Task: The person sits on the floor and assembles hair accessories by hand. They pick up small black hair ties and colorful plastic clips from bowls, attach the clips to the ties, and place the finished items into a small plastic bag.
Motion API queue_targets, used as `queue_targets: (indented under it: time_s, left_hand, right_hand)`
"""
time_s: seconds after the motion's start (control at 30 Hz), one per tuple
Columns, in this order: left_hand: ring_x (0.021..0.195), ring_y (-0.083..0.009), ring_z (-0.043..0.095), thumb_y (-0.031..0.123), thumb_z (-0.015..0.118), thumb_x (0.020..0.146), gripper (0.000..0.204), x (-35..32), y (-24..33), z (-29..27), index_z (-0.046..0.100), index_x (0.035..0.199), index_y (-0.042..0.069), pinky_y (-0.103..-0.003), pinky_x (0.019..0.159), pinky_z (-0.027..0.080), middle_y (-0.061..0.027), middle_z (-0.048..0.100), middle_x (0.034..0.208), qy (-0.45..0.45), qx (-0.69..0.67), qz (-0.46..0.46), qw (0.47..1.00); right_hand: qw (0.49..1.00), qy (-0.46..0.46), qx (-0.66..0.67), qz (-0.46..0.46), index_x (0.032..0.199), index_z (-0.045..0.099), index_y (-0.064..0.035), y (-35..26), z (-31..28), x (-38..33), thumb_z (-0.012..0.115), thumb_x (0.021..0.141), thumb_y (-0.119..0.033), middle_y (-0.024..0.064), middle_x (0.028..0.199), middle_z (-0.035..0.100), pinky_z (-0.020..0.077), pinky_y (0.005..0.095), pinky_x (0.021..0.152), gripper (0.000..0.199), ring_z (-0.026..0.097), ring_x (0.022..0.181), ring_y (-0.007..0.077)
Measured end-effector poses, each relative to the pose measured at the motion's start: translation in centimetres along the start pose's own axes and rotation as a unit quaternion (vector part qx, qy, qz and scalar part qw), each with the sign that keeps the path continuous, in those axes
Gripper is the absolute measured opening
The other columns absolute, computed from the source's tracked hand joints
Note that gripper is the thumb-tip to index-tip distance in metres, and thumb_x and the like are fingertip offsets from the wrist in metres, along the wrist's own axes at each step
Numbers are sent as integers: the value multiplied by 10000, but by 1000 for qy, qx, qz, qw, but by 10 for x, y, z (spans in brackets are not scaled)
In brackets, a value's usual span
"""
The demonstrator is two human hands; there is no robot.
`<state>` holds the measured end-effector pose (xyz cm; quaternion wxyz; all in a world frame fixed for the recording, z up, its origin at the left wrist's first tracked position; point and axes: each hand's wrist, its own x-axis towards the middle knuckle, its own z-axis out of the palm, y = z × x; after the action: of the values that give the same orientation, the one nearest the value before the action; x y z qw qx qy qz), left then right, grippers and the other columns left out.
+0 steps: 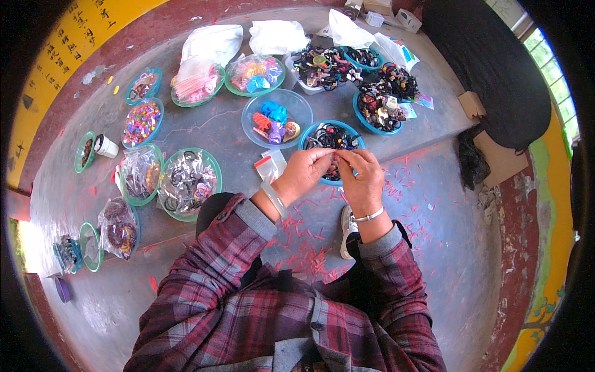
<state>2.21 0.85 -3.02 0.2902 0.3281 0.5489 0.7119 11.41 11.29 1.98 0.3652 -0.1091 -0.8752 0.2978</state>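
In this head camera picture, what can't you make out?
- Head view: what the small item is; tiny, and covered by the pinching left hand and right hand.
- Head view: some contents of the blue bowl, behind the hands.
- Head view: the yellow wall's full extent, cut off by the round lens edge.

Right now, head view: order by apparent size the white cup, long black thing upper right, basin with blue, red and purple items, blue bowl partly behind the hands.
1. Long black thing
2. Basin and blue bowl: look alike; bowl partly hidden, so not ranked
3. White cup
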Motion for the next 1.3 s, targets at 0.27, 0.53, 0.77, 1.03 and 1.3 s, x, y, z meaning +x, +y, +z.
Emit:
queue_targets:
  time_s: [0.27,0.53,0.77,1.03,1.3]
  left_hand:
    - [747,-98,594,141,478,894,237,0,2,2,584,975,-55,-239,669,483,-69,638,821,-1,17,23,1000]
    - [708,-107,593,183,495,889,249,-1,6,2,602,916,-39,-255,625,468,-74,636,746,19,119,66,990]
    - [752,-108,578,179,503,880,264,-3,7,-2,598,960,-53,-255,678,470,-74,631,813,26,57,-34,997]
    - [917,-176,579,138,469,905,252,6,3,-2,551,1030,-65,-287,819,485,-122,586,1002,52,-92,-93,990]
    - [899,-146,582,168,454,918,257,-2,13,-2,559,1024,-42,-263,811,471,-95,596,987,59,-81,-103,990]
  right_hand:
    - [1000,5,-23,-1,796,658,-52,2,1,-2,620,705,-48,91,742,608,458,353,618,99,577,696,269]
    - [999,9,-39,-19,786,659,-51,1,1,-2,618,694,-42,92,729,609,455,357,617,101,575,684,273]
    - [994,17,87,56,942,644,-40,-31,-15,3,562,815,-146,134,912,624,463,346,753,185,601,834,263]
    - [194,-353,904,145,1250,389,39,-176,-25,4,296,949,-299,161,1304,400,298,383,998,462,370,1211,275]
    - [197,-407,892,-21,1210,389,126,-238,-76,-8,238,963,-299,234,1263,421,290,365,1001,515,373,1209,314]
